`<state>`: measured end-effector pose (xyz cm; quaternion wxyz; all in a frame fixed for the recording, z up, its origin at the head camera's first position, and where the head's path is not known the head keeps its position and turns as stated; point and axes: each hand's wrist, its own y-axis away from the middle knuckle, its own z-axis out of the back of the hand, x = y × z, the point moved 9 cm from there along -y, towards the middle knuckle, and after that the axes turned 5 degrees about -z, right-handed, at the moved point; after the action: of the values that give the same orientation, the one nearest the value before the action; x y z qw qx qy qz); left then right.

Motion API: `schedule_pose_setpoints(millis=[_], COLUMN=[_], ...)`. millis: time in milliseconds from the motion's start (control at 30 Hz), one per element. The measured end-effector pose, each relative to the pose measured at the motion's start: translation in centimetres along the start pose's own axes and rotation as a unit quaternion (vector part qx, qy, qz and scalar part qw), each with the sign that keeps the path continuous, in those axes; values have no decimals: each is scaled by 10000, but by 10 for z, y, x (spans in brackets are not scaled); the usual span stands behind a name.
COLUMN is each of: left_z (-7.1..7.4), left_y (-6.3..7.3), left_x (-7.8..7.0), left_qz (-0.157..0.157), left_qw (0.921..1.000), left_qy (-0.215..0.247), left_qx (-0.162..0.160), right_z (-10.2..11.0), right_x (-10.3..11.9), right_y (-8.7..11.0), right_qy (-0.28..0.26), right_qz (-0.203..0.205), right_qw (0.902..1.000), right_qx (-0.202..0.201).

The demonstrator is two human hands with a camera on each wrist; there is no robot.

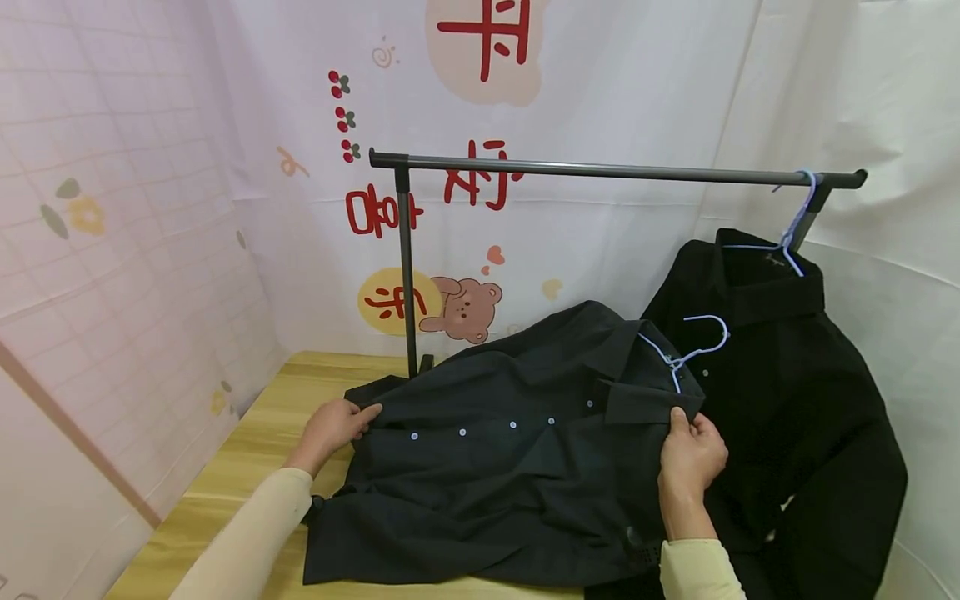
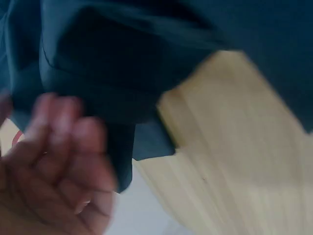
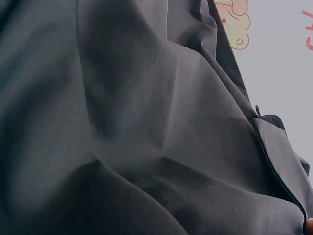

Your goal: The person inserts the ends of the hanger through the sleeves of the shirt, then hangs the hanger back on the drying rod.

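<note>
A black button-up shirt (image 1: 480, 450) lies spread across the table with its collar to the right, and a light blue wire hanger (image 1: 677, 361) sits in its neck, hook sticking out. The right hand (image 1: 692, 457) pinches the shirt at the collar's near corner, thumb on top; only a fingertip of it shows at the right wrist view's edge. At the shirt's lower end, the left hand (image 1: 335, 429) touches the cloth with extended fingers. In the left wrist view those fingers (image 2: 63, 132) look blurred and loosely bent beside the dark fabric, apart from the thumb.
Behind the shirt stands a dark metal clothes rack (image 1: 600, 169). A second black shirt (image 1: 810, 400) hangs at its right end on another light blue hanger (image 1: 798, 221). The wooden table (image 1: 292, 392) shows at the left. Printed white cloth (image 1: 637, 92) covers the wall.
</note>
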<state>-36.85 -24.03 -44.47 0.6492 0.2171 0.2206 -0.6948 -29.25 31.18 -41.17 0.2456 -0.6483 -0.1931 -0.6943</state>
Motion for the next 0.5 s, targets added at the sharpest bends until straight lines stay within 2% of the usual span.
schedule_pose_setpoints(millis=[67,167,300,400,433,500], left_z=[-12,-25,-26,-21,-22,-26], left_y=[6,12,19,24,26,31], left_x=[5,4,-3,-6,-6,-4], left_qz=[-47,-532,-1158,-1268,-1246,-1130], left_qw=[9990,9943,9869,9802,9763,9698], left_qy=[-15,-20,322,905,1085,1129], left_qx=[442,924,1080,1226,1397,1842], right_z=[-1,-2,-1,0,0,1], right_x=[0,-1,-2,-2,-2,-2], right_y=[0,0,0,0,-1,-1], right_qy=[28,80,41,-13,-29,-45], right_qz=[0,-45,-86,-77,-72,-73], right_qw=[10000,10000,10000,10000,10000,10000], right_qx=[5,8,-2,-1,2,13])
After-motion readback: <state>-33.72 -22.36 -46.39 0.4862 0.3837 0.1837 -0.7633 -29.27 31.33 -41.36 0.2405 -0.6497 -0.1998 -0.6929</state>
